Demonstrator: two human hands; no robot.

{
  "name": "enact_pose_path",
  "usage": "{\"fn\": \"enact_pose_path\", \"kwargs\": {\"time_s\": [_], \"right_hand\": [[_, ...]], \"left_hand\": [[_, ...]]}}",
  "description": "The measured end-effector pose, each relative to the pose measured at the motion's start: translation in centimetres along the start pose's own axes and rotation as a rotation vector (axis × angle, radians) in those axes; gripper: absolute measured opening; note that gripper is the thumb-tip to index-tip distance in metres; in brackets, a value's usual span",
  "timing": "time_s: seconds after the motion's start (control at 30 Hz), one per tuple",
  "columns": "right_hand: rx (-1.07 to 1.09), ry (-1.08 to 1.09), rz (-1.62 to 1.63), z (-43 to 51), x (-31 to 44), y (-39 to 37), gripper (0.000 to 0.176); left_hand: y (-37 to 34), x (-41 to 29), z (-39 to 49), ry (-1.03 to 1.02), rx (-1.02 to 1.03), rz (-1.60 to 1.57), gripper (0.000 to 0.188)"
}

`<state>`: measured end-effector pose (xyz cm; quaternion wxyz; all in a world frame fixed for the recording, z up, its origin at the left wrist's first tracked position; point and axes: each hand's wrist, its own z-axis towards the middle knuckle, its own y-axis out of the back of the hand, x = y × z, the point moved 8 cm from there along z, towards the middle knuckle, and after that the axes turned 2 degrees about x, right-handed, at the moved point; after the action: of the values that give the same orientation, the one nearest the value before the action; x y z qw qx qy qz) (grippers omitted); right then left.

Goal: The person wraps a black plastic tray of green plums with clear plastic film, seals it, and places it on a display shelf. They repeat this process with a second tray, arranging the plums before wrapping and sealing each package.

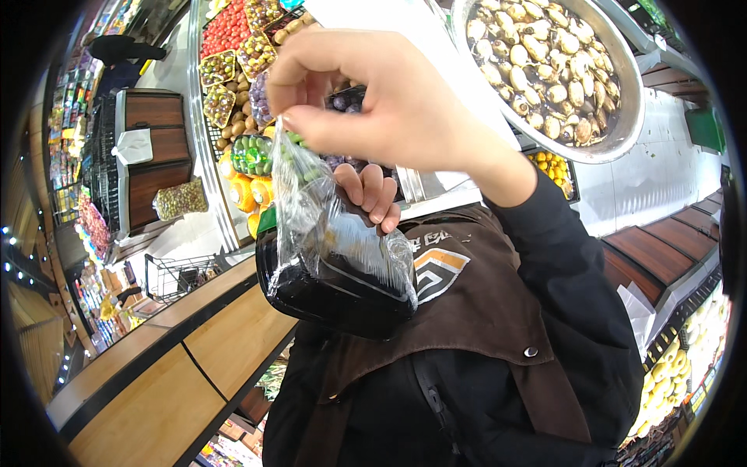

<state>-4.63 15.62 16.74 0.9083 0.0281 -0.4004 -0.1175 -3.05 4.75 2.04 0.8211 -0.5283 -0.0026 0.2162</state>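
Observation:
A black plastic tray [344,303] is tilted in front of my chest, with clear cling film [303,216] loosely over it. My right hand [379,96] is raised above it, pinching a gathered end of the film between thumb and fingers. The film stretches from that pinch down to the tray. Fingers of my left hand [369,195] curl around the tray's far side; the rest of that hand is hidden behind tray and film. Glare on the film keeps me from telling what the tray holds. Below is my brown apron [478,327].
A large metal basin [633,125] of shellfish-like pale lumps in dark liquid stands at upper right. Packed fruit [251,154] and red cherry tomatoes [224,29] fill a display beyond my hands. A wooden counter [157,403] runs along lower left; a wire shopping basket [181,274] lies past it. A person [114,52] stands far left.

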Motion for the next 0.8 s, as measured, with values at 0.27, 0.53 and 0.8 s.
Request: {"fn": "enact_pose_path", "kwargs": {"time_s": [0.27,0.53,0.8], "right_hand": [[0.043,-0.253,0.22,-6.2,-2.8,0.0,0.013],[0.364,-0.088,0.07,-10.1,-0.3,-3.7,0.019],[0.363,0.002,-0.079,-9.4,0.0,-4.8,0.019]], "left_hand": [[-1.7,-1.9,0.2,-0.142,0.088,0.23,0.014],[-1.0,-3.3,0.3,-0.276,0.146,0.366,0.016],[-0.2,-3.2,-0.5,-0.285,0.187,0.242,0.005]]}}
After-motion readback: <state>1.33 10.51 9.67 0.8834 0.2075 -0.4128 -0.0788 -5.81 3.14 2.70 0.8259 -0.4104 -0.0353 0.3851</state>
